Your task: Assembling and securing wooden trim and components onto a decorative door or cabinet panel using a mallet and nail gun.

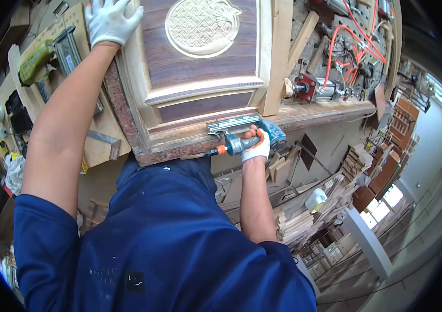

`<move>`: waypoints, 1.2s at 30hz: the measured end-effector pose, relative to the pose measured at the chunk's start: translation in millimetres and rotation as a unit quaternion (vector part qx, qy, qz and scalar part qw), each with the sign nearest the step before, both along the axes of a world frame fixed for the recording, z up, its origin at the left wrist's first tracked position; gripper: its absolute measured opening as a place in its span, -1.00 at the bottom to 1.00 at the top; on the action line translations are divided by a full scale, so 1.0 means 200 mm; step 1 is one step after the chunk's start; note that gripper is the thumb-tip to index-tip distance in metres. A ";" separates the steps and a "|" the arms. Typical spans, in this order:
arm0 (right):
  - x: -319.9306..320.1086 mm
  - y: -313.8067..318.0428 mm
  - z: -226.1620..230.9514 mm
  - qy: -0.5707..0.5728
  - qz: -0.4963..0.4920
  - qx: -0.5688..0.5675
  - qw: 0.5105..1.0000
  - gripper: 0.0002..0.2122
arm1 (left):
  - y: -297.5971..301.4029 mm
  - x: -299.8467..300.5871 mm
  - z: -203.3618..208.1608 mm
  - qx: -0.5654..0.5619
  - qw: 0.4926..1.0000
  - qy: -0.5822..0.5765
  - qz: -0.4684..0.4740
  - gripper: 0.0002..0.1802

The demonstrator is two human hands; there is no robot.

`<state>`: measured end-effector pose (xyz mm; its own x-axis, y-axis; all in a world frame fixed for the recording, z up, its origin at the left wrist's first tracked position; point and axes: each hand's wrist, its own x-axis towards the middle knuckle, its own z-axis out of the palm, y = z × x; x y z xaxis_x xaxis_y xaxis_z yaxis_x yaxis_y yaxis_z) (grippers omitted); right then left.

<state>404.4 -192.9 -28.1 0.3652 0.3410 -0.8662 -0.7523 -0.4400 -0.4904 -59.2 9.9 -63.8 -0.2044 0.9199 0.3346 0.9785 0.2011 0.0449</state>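
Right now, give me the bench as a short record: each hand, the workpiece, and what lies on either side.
left hand: white-gloved, fingers spread, at the panel's upper left edge
right hand: gloved, gripping the teal nail gun by its handle
workpiece: framed wooden panel with a round carved relief
left side: green tool
right side: red-and-silver cylinder

The left arm (65, 130) reaches long to the far left, slanting rightward toward its wrist (108, 46). The left hand (114, 23), white-gloved, is turned back upward with fingers apart, partly cut off by the view's edge. Nearer and to the right, the right forearm (256, 203) points away, and the right hand (257, 145), also gloved, curls its bare-tipped fingers into a grip.
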 end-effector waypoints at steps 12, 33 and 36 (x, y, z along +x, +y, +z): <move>-0.07 0.10 -0.08 -0.134 -0.026 -0.068 0.988 -0.91 | 0.01 0.01 0.02 -0.065 0.995 0.067 0.029 -0.48; 0.84 0.30 1.09 -0.438 0.323 -0.059 0.837 -0.67 | 0.02 0.02 0.01 -0.141 0.986 0.073 0.058 -0.31; 1.19 0.45 1.19 -0.546 0.493 0.009 0.677 -0.56 | 0.04 0.05 0.10 -0.211 0.973 0.064 0.072 -0.22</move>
<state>642.7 -103.6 209.1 0.3716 0.8928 -0.2547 0.7185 -0.4503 -0.5301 -49.7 17.4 -44.7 -0.3219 0.9461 -0.0356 0.9312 0.3096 -0.1926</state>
